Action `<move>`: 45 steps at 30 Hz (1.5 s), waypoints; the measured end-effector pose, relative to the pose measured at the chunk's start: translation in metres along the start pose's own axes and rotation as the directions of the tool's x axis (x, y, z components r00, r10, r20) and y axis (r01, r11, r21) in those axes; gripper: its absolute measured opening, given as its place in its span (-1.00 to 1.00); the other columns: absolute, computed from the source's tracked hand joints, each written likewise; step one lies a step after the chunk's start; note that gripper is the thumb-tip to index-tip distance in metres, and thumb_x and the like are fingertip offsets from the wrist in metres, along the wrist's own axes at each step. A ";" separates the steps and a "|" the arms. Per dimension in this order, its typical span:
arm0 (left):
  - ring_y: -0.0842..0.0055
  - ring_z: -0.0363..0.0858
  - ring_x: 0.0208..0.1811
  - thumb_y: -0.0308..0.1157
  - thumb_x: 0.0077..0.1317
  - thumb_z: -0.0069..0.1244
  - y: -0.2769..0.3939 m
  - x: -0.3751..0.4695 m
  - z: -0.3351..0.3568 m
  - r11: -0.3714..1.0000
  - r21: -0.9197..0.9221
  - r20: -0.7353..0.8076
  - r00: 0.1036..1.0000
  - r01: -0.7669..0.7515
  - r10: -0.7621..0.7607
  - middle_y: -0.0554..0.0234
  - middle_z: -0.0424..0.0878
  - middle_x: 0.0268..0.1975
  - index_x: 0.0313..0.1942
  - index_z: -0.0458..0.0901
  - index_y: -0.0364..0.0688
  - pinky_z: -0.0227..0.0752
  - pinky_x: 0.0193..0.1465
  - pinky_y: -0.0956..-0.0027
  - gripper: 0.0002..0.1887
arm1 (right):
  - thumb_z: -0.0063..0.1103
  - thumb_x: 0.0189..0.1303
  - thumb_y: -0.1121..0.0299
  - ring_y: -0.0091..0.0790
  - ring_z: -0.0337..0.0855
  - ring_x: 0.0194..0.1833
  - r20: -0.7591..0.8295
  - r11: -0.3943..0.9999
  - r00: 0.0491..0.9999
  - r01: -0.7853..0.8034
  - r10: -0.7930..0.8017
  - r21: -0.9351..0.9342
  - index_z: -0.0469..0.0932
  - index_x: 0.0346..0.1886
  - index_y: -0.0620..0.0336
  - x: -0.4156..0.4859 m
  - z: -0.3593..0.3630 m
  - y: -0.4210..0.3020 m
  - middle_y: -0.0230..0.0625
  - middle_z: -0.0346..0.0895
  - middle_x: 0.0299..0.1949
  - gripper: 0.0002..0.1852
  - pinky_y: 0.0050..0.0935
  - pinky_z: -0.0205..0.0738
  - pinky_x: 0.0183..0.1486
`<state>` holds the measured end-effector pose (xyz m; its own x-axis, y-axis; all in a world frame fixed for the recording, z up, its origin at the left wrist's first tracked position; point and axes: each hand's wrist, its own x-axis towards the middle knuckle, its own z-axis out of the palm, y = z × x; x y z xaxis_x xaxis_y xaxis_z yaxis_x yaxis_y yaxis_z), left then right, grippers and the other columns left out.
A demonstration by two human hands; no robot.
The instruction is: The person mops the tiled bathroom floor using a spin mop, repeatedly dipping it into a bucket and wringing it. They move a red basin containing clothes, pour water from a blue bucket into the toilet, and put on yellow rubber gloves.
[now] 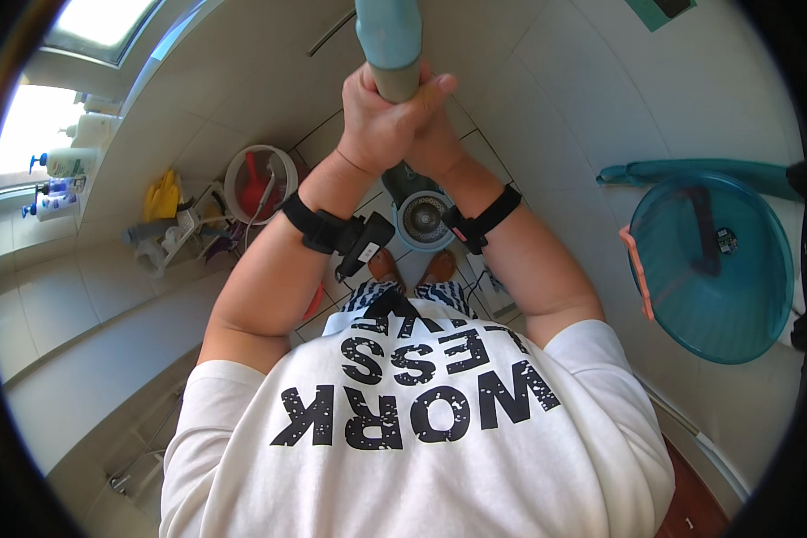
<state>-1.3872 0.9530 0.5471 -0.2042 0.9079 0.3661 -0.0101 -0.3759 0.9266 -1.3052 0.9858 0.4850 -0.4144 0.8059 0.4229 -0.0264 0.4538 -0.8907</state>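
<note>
Both of my hands grip a pole with a light blue end (389, 33) and a grey-beige collar, likely a mop handle, pointing up at the camera. My left hand (376, 131) wraps around it, and my right hand (437, 138) overlaps it from the other side. The lower pole is hidden behind my hands. Below them on the tiled floor stands a mop bucket with a perforated metal spin basket (424, 216); a dark compartment lies behind the basket, partly covered by my wrists. My feet in brown sandals (437, 267) stand right by the bucket.
A white bucket (231, 176) holds a red scoop (252, 185) and a shower head. Left of it are yellow gloves (161, 196) and a small rack. Pump bottles (67, 163) line the window ledge. A teal basin (713, 269) hangs on the right wall.
</note>
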 end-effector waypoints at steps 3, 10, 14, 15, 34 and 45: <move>0.58 0.47 -0.53 -0.30 0.23 0.15 -0.036 -0.007 -0.002 0.998 0.066 -0.002 1.000 -0.018 0.018 0.39 0.53 -0.53 -0.31 0.47 -0.25 0.38 -0.42 0.50 -0.76 | 0.21 0.10 0.33 -0.11 0.63 -0.08 0.055 0.999 0.998 -0.004 0.002 0.041 0.43 0.07 0.13 -0.007 0.003 0.026 -0.12 0.61 -0.14 -0.57 -0.29 0.47 -0.03; 0.71 0.31 -0.45 -0.39 0.13 0.27 -0.112 -0.040 -0.011 0.987 0.080 -0.077 0.988 0.137 -0.131 0.45 0.46 -0.51 -0.43 0.49 -0.24 0.33 -0.36 0.55 -0.75 | 0.18 0.20 0.29 -0.16 0.56 0.04 0.143 0.976 0.980 -0.160 0.139 0.147 0.35 0.20 0.07 -0.042 0.011 0.097 -0.12 0.53 0.00 -0.51 -0.34 0.40 0.07; 0.67 0.30 -0.42 -0.36 0.16 0.25 -0.130 -0.052 -0.017 0.966 0.139 -0.024 0.975 0.220 -0.219 0.42 0.46 -0.48 -0.36 0.49 -0.24 0.33 -0.31 0.52 -0.75 | 0.18 0.19 0.30 -0.20 0.55 0.07 0.196 0.973 0.957 -0.227 0.216 0.040 0.34 0.21 0.08 -0.064 0.022 0.138 -0.13 0.53 0.02 -0.50 -0.35 0.39 0.09; 0.67 0.31 -0.41 -0.35 0.16 0.25 -0.129 -0.050 -0.018 0.932 0.195 -0.009 0.951 0.305 -0.309 0.42 0.47 -0.47 -0.36 0.50 -0.24 0.34 -0.30 0.52 -0.76 | 0.19 0.19 0.32 -0.26 0.52 0.04 0.155 0.979 0.973 -0.186 0.171 0.089 0.35 0.14 0.11 -0.065 0.024 0.143 -0.19 0.50 0.00 -0.55 -0.34 0.38 0.08; 0.73 0.39 -0.49 -0.53 0.10 0.23 0.015 0.003 -0.004 0.991 0.120 -0.038 0.997 -0.060 0.065 0.44 0.51 -0.51 -0.43 0.51 -0.24 0.30 -0.42 0.59 -0.82 | 0.19 0.10 0.36 -0.05 0.61 -0.08 0.077 0.993 0.995 0.058 -0.066 0.100 0.47 -0.01 0.19 0.001 -0.001 -0.015 -0.10 0.60 -0.15 -0.64 -0.25 0.47 -0.04; 0.65 0.34 -0.44 -0.52 0.14 0.21 -0.117 -0.047 -0.016 0.986 0.141 -0.056 0.995 0.086 -0.079 0.42 0.45 -0.47 -0.42 0.45 -0.18 0.27 -0.36 0.52 -0.79 | 0.25 0.12 0.38 -0.41 0.53 -0.21 0.200 0.977 0.975 -0.134 0.100 0.163 0.46 -0.21 0.17 -0.052 0.018 0.119 -0.38 0.50 -0.26 -0.78 -0.39 0.44 -0.13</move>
<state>-1.3923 0.9516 0.4205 -0.2571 0.9228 0.2868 0.1103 -0.2668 0.9574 -1.3033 0.9905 0.3542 -0.5884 0.7548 0.2900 -0.1190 0.2739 -0.9544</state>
